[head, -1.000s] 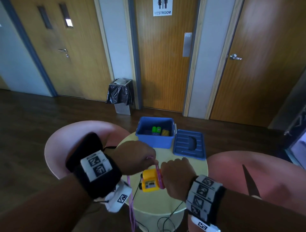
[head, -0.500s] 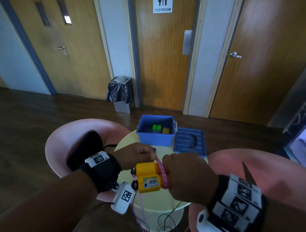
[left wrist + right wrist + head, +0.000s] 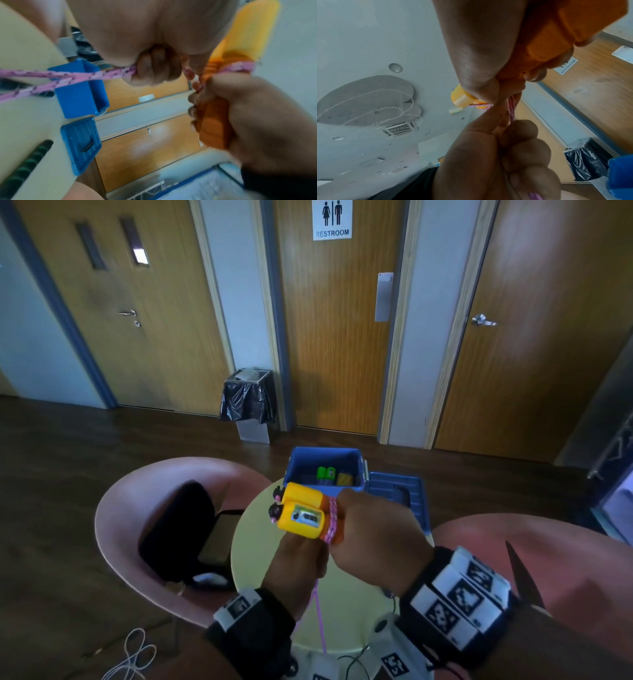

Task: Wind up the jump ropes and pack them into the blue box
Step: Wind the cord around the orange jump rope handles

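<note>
My right hand [image 3: 371, 534] grips the two yellow-and-orange jump rope handles [image 3: 303, 513] side by side, above the round table. A few turns of pink rope [image 3: 331, 520] circle the handles beside my knuckles. My left hand [image 3: 298, 559] sits just below and pinches the pink rope [image 3: 96, 75], whose two strands trail down past the table edge [image 3: 320, 614]. In the right wrist view the rope [image 3: 511, 111] runs between both hands. The open blue box [image 3: 325, 472] stands at the table's far side with green and yellow handles inside.
The blue lid [image 3: 399, 496] lies on the yellowish table [image 3: 253, 546] to the right of the box. Pink chairs stand left [image 3: 126, 508] and right [image 3: 565, 563]; a black bag [image 3: 178, 529] rests on the left one. A bin [image 3: 248, 402] stands by the doors.
Both hands rose with the handles toward the box. My left hand swung from the left side of the handles to underneath them, carrying the rope around.
</note>
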`<state>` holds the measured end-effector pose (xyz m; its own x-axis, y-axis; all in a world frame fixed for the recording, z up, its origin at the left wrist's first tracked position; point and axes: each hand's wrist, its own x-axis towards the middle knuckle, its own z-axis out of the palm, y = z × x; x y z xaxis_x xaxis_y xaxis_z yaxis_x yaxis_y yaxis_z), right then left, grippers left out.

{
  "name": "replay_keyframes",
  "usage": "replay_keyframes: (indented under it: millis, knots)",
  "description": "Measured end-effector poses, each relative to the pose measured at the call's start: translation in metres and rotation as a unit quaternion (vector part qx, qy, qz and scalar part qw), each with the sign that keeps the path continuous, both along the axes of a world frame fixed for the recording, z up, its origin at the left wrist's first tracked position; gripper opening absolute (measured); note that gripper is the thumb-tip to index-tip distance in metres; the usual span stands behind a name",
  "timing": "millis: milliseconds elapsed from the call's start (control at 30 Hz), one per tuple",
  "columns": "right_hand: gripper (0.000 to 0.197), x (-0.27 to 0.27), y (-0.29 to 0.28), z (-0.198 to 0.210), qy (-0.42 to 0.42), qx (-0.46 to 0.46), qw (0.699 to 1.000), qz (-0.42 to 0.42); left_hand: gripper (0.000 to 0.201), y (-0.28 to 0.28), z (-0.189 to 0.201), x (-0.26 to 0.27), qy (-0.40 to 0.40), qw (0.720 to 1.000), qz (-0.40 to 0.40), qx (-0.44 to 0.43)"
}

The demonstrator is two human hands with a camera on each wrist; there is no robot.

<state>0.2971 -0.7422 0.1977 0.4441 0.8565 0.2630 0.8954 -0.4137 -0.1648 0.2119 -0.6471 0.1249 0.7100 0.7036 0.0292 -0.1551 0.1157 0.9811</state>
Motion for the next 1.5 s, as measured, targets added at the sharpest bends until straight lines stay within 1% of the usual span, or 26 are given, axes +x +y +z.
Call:
replay_keyframes:
  millis: [67,100,167,200,267,367,500,600,633,733,800,900,933,967,1000,1033,1100,1167,1200,1267,1333,1367,1400,1433,1467,1500]
  knots:
    - [0.026,-0.001,0.006,-0.002,0.001,0.001,1.0,-0.007,0.021,0.005,-0.013,0.002,0.009,0.999,0.027,0.035]
    - [0.026,-0.001,0.008,-0.003,0.002,0.004,1.0,-0.009,0.02,0.005,-0.014,0.002,0.027,0.997,0.037,0.061]
    - [0.026,0.001,0.014,-0.005,0.008,0.009,1.0,-0.015,0.024,0.003,-0.015,0.003,0.052,0.99,0.056,0.116]
    - [0.026,0.003,0.017,-0.005,0.009,0.009,1.0,-0.021,0.026,0.0,-0.014,0.002,0.058,0.988,0.05,0.135]
    - [0.028,0.01,0.021,-0.005,0.002,0.007,0.999,-0.032,0.028,-0.009,-0.009,-0.002,0.092,0.982,0.029,0.161]
    - [0.027,0.022,0.024,-0.008,-0.018,-0.015,0.998,-0.051,0.033,-0.012,-0.01,-0.007,0.176,0.958,-0.015,0.226]
    - [0.019,0.031,0.026,-0.015,-0.042,-0.067,0.994,-0.07,0.03,-0.005,-0.007,-0.012,0.212,0.942,-0.071,0.25]
    - [0.018,0.035,0.026,-0.018,-0.041,-0.101,0.99,-0.09,0.025,-0.003,0.001,-0.016,0.24,0.933,-0.124,0.236]
    - [0.017,0.036,0.026,-0.021,-0.043,-0.114,0.988,-0.091,0.024,-0.001,0.004,-0.017,0.254,0.924,-0.136,0.253]
    - [0.012,0.036,0.027,-0.03,-0.049,-0.17,0.98,-0.089,0.025,0.007,0.014,-0.019,0.277,0.873,-0.181,0.359]
    - [0.01,0.035,0.026,-0.033,-0.08,-0.221,0.968,-0.083,0.021,0.013,0.025,-0.019,0.284,0.837,-0.207,0.419]
    - [0.012,0.031,0.021,-0.031,-0.113,-0.281,0.953,-0.022,0.011,0.022,0.043,-0.019,0.274,0.761,-0.216,0.547]
    - [0.01,0.028,0.019,-0.028,-0.12,-0.291,0.949,0.01,0.013,0.027,0.049,-0.018,0.277,0.74,-0.217,0.573]
    - [0.008,0.025,0.016,-0.025,-0.13,-0.292,0.947,0.046,0.014,0.032,0.056,-0.017,0.281,0.727,-0.216,0.588]
    - [0.007,0.023,0.014,-0.022,-0.144,-0.294,0.941,0.081,0.014,0.037,0.061,-0.016,0.284,0.726,-0.218,0.588]
    - [0.006,0.021,0.012,-0.018,-0.158,-0.299,0.935,0.108,0.011,0.041,0.066,-0.015,0.277,0.736,-0.224,0.575]
    - [0.008,0.02,0.01,-0.009,-0.166,-0.309,0.927,0.134,0.007,0.047,0.067,-0.015,0.246,0.77,-0.243,0.536]
    - [0.008,0.019,0.007,0.001,-0.167,-0.305,0.926,0.146,0.008,0.052,0.065,-0.015,0.224,0.803,-0.256,0.49]
    - [0.009,0.018,0.005,0.005,-0.162,-0.302,0.928,0.148,0.009,0.053,0.063,-0.015,0.219,0.813,-0.261,0.472]
    - [0.013,0.015,0.001,0.013,-0.142,-0.297,0.932,0.15,0.012,0.053,0.062,-0.016,0.204,0.825,-0.263,0.457]
    - [0.018,0.011,-0.003,0.017,-0.113,-0.305,0.935,0.144,0.02,0.052,0.065,-0.016,0.188,0.821,-0.255,0.475]
    - [0.019,0.01,-0.005,0.019,-0.104,-0.312,0.935,0.136,0.027,0.051,0.068,-0.017,0.18,0.813,-0.249,0.495]
    - [0.019,0.009,-0.006,0.02,-0.1,-0.319,0.934,0.126,0.033,0.05,0.07,-0.018,0.176,0.794,-0.242,0.529]
    - [0.018,0.007,-0.007,0.022,-0.099,-0.325,0.933,0.118,0.037,0.048,0.072,-0.018,0.166,0.76,-0.233,0.584]
    - [0.019,0.006,-0.008,0.022,-0.096,-0.333,0.931,0.113,0.038,0.046,0.074,-0.019,0.144,0.711,-0.214,0.654]
    - [0.017,0.004,-0.009,0.021,-0.09,-0.343,0.928,0.111,0.036,0.043,0.076,-0.019,0.107,0.656,-0.188,0.723]
